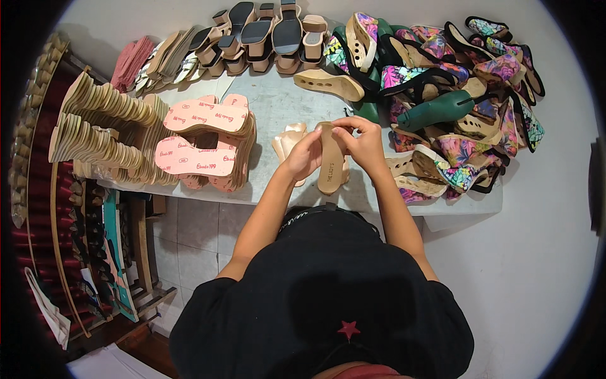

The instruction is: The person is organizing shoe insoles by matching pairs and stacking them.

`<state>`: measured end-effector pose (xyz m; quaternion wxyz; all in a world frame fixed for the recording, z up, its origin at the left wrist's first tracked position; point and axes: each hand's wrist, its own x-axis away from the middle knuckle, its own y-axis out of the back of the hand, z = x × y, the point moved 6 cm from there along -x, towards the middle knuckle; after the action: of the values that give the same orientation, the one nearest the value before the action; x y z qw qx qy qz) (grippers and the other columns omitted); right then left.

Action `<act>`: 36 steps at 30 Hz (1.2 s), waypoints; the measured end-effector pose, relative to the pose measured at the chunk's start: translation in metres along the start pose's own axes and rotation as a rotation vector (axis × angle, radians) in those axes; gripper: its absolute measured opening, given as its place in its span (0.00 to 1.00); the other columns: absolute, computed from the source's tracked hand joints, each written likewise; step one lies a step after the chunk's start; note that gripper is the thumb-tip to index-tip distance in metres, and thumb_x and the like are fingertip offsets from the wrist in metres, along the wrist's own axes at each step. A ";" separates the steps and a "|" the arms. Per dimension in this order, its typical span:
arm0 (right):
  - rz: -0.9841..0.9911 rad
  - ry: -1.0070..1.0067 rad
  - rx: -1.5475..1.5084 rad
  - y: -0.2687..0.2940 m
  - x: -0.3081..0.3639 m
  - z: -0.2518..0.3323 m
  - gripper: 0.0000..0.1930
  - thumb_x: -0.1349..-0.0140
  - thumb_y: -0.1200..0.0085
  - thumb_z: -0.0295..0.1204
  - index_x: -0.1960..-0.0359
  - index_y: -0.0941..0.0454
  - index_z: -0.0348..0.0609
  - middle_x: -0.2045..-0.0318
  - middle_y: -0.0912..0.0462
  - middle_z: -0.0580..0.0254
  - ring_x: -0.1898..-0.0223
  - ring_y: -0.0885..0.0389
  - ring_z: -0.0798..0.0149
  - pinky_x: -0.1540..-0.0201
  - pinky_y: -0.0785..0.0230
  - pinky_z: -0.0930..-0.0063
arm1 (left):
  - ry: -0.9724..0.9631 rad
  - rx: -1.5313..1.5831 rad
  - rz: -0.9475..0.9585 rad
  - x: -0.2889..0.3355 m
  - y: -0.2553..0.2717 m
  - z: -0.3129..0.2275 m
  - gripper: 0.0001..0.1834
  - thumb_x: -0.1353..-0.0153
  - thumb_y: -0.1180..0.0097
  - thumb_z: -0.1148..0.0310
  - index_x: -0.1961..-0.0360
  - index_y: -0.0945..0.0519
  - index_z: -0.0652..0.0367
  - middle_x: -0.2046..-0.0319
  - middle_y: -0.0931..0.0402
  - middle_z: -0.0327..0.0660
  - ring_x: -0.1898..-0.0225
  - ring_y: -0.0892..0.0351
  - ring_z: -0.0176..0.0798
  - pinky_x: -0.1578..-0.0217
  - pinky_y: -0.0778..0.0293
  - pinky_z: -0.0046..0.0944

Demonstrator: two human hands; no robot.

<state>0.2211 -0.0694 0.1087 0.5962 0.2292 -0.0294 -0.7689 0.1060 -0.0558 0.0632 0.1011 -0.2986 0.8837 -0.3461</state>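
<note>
Between my two hands a tan shoe insole is held up over the near part of the table, its narrow printed end toward me. My left hand grips its left edge, with fingers closed along the side. The thumb and fingers of my right hand pinch its upper end on the right. Just left of my left hand lie pale satin-like insole pieces on the table. Another tan piece shows partly behind the held insole; my hands hide most of it.
Stacks of pink printed sole boards and beige soles stand left on the grey table. Chunky-heeled sandals line the back. At right are piled floral wedge shoes and a green shoe last. A rack stands lower left.
</note>
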 end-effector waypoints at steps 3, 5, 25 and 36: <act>-0.013 0.041 0.027 0.000 0.001 0.007 0.07 0.54 0.42 0.23 0.71 0.19 0.39 0.76 0.20 0.59 0.77 0.25 0.68 0.73 0.33 0.77 | 0.027 -0.036 0.003 0.001 0.005 0.003 0.25 0.34 0.69 0.54 0.46 0.39 0.63 0.50 0.33 0.46 0.50 0.30 0.40 0.51 0.32 0.42; -0.017 0.063 0.042 -0.001 0.001 0.011 0.07 0.54 0.42 0.22 0.71 0.19 0.39 0.76 0.21 0.59 0.77 0.25 0.68 0.73 0.33 0.77 | 0.022 -0.028 0.037 0.001 0.002 0.003 0.24 0.34 0.67 0.55 0.47 0.38 0.62 0.51 0.33 0.45 0.51 0.30 0.39 0.52 0.32 0.40; -0.081 0.289 0.417 0.001 0.005 0.018 0.08 0.55 0.42 0.29 0.70 0.20 0.49 0.59 0.28 0.62 0.58 0.33 0.57 0.55 0.41 0.64 | -0.048 -0.545 -0.250 -0.004 0.003 0.002 0.15 0.37 0.58 0.71 0.49 0.35 0.62 0.60 0.29 0.39 0.58 0.27 0.32 0.57 0.31 0.33; 0.123 0.132 -0.011 0.004 -0.014 -0.034 0.09 0.52 0.42 0.25 0.68 0.21 0.36 0.77 0.20 0.58 0.73 0.24 0.66 0.69 0.34 0.76 | 0.287 -0.023 0.024 -0.003 0.011 0.050 0.13 0.36 0.57 0.64 0.56 0.34 0.61 0.80 0.41 0.30 0.81 0.39 0.27 0.76 0.34 0.31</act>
<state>0.2402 -0.0493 0.0838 0.6443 0.2738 0.0002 -0.7141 0.1227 -0.0754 0.0192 -0.0257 -0.2366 0.8965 -0.3738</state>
